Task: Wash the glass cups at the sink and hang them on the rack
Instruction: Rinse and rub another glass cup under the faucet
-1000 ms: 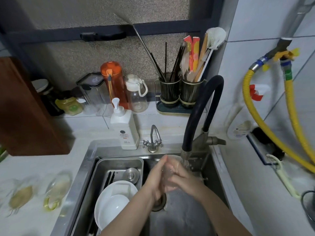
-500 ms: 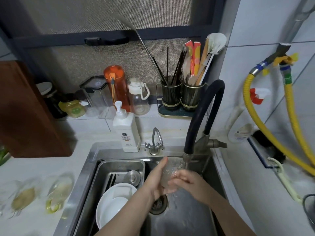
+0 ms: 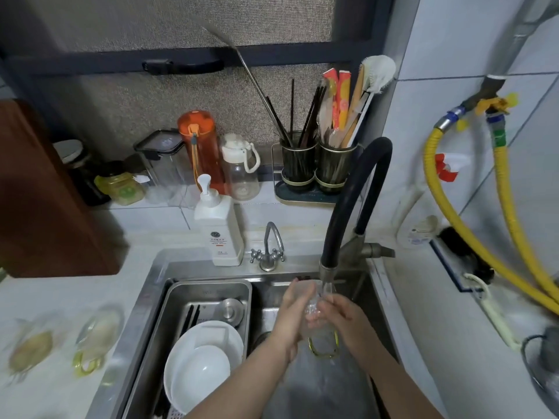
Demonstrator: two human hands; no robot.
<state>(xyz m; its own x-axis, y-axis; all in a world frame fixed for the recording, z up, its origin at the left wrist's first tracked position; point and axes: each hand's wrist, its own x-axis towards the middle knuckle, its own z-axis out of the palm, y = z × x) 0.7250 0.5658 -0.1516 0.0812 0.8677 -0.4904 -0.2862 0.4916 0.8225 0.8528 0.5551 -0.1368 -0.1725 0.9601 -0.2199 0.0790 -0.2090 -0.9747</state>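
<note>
We hold the clear glass cup with yellow handle (image 3: 321,334) under the black hose faucet (image 3: 348,207), left hand (image 3: 290,316) and right hand (image 3: 338,316) curled around it, apparently. Steel sink (image 3: 157,285) wall is near the right hand.

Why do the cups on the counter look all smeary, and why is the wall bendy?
In the head view, the glass cups on the counter are smeared by blur near the left edge; the wide-angle lens bows the tiled wall and yellow hose; the glass cup between the left hand and right hand is hard to make out, being clear and wet.
</note>
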